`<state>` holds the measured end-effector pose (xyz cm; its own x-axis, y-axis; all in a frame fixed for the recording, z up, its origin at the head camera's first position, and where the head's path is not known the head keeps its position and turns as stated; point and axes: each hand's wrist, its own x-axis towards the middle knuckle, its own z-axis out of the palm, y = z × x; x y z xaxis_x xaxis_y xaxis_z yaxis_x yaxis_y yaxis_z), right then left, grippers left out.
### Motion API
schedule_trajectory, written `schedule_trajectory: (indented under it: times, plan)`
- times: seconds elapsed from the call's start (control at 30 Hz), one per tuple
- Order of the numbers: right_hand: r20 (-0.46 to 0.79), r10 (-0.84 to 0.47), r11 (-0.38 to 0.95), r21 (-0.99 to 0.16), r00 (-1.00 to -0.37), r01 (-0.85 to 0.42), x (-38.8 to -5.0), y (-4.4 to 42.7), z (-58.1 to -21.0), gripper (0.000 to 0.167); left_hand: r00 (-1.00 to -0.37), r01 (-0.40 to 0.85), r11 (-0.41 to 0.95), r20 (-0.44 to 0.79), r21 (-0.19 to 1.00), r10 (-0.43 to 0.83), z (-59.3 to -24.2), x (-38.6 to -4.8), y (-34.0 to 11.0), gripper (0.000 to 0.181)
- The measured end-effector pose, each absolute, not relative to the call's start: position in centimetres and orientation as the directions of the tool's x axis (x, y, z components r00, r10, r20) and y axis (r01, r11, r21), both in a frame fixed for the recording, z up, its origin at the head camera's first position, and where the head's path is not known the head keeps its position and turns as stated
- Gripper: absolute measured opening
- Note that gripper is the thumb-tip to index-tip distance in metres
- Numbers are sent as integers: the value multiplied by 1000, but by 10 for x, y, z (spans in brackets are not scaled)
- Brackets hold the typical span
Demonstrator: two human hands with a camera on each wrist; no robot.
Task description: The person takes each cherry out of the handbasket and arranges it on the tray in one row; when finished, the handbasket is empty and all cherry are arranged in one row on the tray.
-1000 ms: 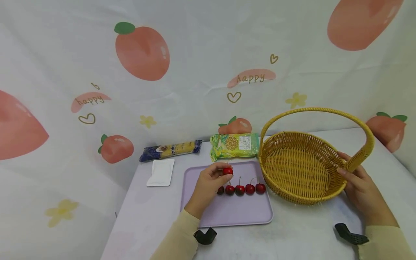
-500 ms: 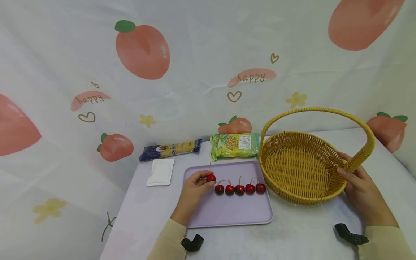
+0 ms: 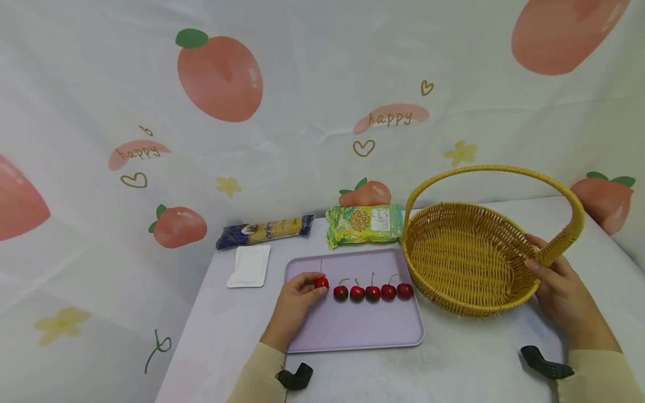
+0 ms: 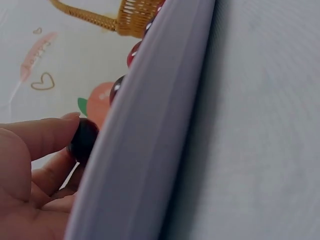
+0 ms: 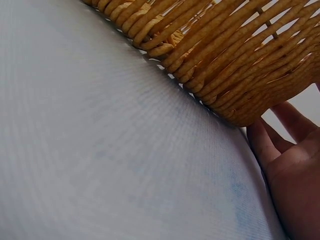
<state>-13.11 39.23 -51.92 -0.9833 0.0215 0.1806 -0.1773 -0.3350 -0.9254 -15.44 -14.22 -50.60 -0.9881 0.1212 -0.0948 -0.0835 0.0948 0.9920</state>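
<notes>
A red cherry (image 3: 321,283) with its stem pointing up is pinched between the thumb and fingers of my left hand (image 3: 291,307). It is at the left end of a row of several dark red cherries (image 3: 357,294) on a lilac tray (image 3: 360,330); whether it touches the tray is unclear. In the left wrist view the held cherry (image 4: 83,141) looks dark beside the tray's edge. My right hand (image 3: 566,299) grips the right side of a woven basket (image 3: 458,268), thumb over the rim by the handle's foot. No contents show inside the basket.
Behind the tray lie a green-yellow packet (image 3: 364,225) and a long blue-yellow packet (image 3: 264,231). A small white pouch (image 3: 250,266) is left of the tray. A fruit-printed cloth (image 3: 302,112) hangs at the back of the white table (image 3: 453,358).
My left hand has carried the cherry leftward and down from above the row to the row's left end. The right hand and basket have stayed in place.
</notes>
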Motion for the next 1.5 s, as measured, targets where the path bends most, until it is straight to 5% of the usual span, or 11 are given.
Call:
schedule_trajectory:
  times: [0.87, 1.5]
  plan:
    - [170, 5, -330, -930, -985, -162, -132, 392, -513, 59, -975, 204, 532, 119, 822, 190, -507, -153, -146, 24]
    - [179, 52, -320, -929, -983, -186, -128, 390, -516, 57, -961, 220, 554, 79, 803, 266, -502, -148, -144, 26]
